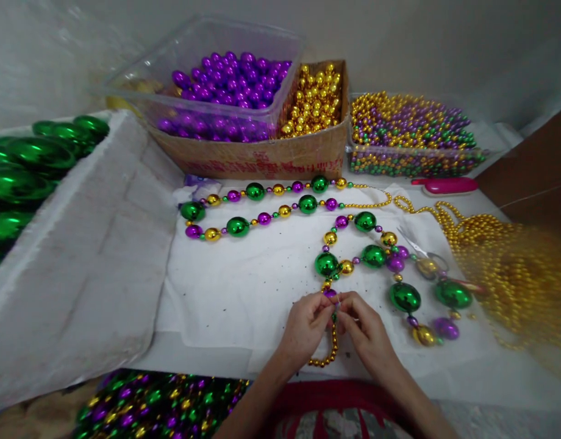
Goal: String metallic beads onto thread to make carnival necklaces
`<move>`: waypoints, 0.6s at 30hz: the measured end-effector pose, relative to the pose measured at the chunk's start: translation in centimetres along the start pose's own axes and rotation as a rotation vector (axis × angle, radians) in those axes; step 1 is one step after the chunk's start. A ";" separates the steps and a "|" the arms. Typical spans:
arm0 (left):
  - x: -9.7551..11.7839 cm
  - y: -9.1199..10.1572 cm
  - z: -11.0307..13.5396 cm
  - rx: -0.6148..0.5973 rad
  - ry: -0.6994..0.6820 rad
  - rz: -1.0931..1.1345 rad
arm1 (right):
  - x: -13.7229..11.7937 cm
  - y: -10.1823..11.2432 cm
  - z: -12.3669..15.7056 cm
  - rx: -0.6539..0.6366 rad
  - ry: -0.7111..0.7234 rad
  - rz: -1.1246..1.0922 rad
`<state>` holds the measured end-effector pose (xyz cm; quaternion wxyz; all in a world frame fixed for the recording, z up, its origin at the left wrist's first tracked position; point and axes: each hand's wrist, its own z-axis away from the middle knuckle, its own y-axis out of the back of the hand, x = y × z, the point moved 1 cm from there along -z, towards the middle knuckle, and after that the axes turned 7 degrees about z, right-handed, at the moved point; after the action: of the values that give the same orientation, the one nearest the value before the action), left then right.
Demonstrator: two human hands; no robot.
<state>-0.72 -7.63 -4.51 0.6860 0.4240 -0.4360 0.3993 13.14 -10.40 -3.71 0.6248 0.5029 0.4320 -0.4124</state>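
My left hand point(310, 323) and my right hand point(357, 320) meet at the front of the white cloth point(244, 280), fingers pinched together. Between their fingertips runs the string of a bead necklace point(327, 264) with large green, gold and purple beads. Its far part loops away and to the right across the cloth. A tail of small gold beads point(334, 341) hangs below my fingers and curls left. The exact spot pinched is partly hidden by the fingers. Behind lies another bead necklace point(237, 227), stretched out in a long loop.
Scissors point(420, 247) lie right of the necklace, near a pile of gold bead strands point(513, 262). At the back stand a clear bin point(207, 100) of purple beads, a cardboard box point(262, 155) of gold beads and a tray point(418, 152) of small mixed beads. A white-lined box point(102, 244) holds green beads.
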 end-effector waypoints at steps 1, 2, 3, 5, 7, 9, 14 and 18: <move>0.0 0.0 0.2 -0.012 0.002 0.014 | 0.1 -0.1 -0.2 0.004 -0.015 -0.010; 0.0 0.0 0.3 -0.022 0.004 0.029 | 0.3 -0.1 -0.3 0.007 -0.032 -0.011; 0.0 0.1 0.5 -0.028 0.007 0.042 | 0.5 -0.1 -0.4 0.009 -0.050 -0.012; 0.1 0.1 0.7 -0.033 0.011 0.054 | 0.8 -0.1 -0.4 0.017 -0.084 -0.018; 0.1 0.1 0.8 -0.041 0.017 0.057 | 1.1 -0.1 -0.3 0.033 -0.112 -0.042; 0.2 0.2 0.8 -0.053 0.024 0.067 | 1.3 -0.1 -0.2 0.055 -0.140 -0.067; 0.3 0.2 0.9 -0.069 0.037 0.103 | 1.2 0.1 0.3 0.107 -0.119 0.058; 0.2 0.2 1.1 -0.075 0.053 0.132 | 0.5 0.5 0.6 0.059 0.039 0.287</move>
<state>-1.10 -8.55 -4.05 0.6847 0.3578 -0.4594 0.4383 13.87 -10.92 -3.98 0.6538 0.5855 0.3554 -0.3215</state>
